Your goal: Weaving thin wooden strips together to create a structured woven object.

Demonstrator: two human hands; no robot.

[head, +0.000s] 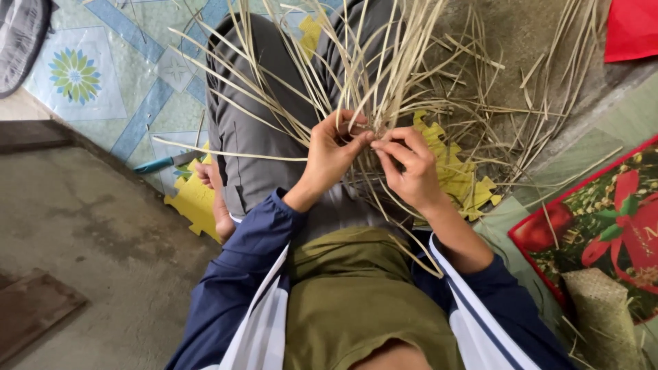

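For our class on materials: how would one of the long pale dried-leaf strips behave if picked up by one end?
The long pale dried-leaf strips are thin and fan out in gentle curves, so one would probably flex and droop rather than stay rigid. They look light for their length. The left hand and right hand bend them at the fingertips, suggesting pliancy.

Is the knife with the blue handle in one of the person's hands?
No, the knife lies on the patterned mat to the left, while the left hand and right hand pinch the thin strips.

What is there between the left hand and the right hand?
In the head view, thin pale straw strips cross between the left hand and right hand.
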